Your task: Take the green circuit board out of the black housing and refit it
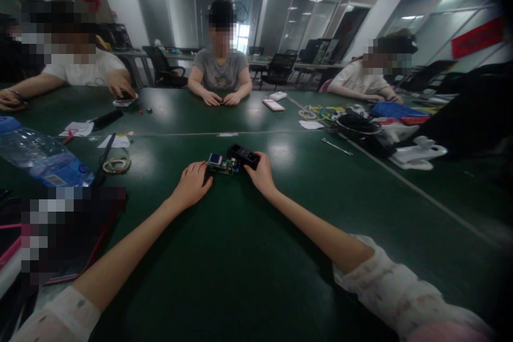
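Near the middle of the green table, my left hand (pixel 194 184) has its fingers at the left edge of a small circuit board (pixel 225 165) that carries a little dark screen. The thumb lies below that edge, a bit apart from the fingers. My right hand (pixel 262 173) grips the right end of a black plastic case (pixel 242 156) with openings in its top, thumb in front and fingers behind. Board and case are close together, the case just behind and to the right; whether they touch I cannot tell.
A large water bottle (pixel 48 152) lies at the left, near a coiled cable (pixel 116 164). A wrench (pixel 336 146) lies right of centre, before a heap of cables (pixel 320 112) and a white plastic part (pixel 420 154). Across the table sit three people, a phone (pixel 273 105) near them.
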A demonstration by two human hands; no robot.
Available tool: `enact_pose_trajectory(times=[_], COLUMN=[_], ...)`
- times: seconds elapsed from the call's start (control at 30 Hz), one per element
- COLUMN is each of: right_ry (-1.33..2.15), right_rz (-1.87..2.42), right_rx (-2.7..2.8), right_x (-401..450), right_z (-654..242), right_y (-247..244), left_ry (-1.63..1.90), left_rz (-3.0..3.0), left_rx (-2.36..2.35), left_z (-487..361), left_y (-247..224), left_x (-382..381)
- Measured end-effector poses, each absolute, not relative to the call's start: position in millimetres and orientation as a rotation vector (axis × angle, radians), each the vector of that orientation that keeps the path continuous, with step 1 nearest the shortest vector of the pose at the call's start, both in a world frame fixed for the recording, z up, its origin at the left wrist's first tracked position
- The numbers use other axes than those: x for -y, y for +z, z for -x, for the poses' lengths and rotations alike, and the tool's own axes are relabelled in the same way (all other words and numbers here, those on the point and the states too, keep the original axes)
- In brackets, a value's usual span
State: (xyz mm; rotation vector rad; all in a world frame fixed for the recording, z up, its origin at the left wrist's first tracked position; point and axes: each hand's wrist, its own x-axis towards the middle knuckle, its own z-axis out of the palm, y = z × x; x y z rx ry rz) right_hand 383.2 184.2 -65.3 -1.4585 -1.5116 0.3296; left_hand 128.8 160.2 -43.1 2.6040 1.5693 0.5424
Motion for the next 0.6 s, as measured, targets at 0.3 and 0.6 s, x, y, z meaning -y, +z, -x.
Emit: enact_pose_trajectory(times=[0.3, 0.6], right_ry=[0.401, 0.408], right_rz=[1.221, 1.083], right_rx=[1.426, 1.685], right_x=[-178.3, -162.7], right_z=[-376.7, -365.4], right_y=[-56.2, -39.6], left_ry=[0.558, 0.607], left_rz=[-2.617, -2.629], left_rx=[-1.568, -1.544], left_z=[-128.0, -126.4], left_y=[-45.0, -49.1], left_x=[-160.9, -162.4])
